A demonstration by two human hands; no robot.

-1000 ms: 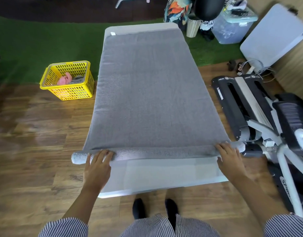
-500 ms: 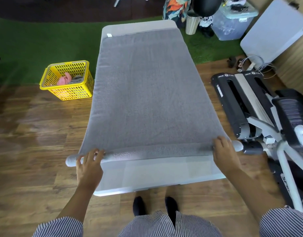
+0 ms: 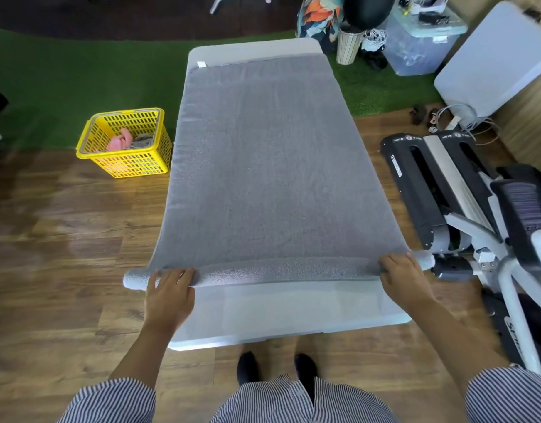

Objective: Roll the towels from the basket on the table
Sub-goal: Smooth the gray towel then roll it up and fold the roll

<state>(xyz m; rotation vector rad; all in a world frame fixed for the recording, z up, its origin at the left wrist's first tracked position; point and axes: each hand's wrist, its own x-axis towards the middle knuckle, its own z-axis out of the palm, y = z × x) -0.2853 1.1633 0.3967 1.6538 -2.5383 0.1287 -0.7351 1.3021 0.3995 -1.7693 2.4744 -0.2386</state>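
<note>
The grey terry towel (image 3: 269,166) lies flat along the white table (image 3: 281,312); its near edge forms a tight cylindrical roll. The left hand (image 3: 168,296) and right hand (image 3: 403,277) press on the roll's ends, fingers extended.

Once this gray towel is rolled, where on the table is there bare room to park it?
Bare table shows as a strip between the towel's rolled edge and the near table edge, bordered by the left hand and right hand. A narrow band is bare beyond the gray towel. Everything between is covered.
</note>
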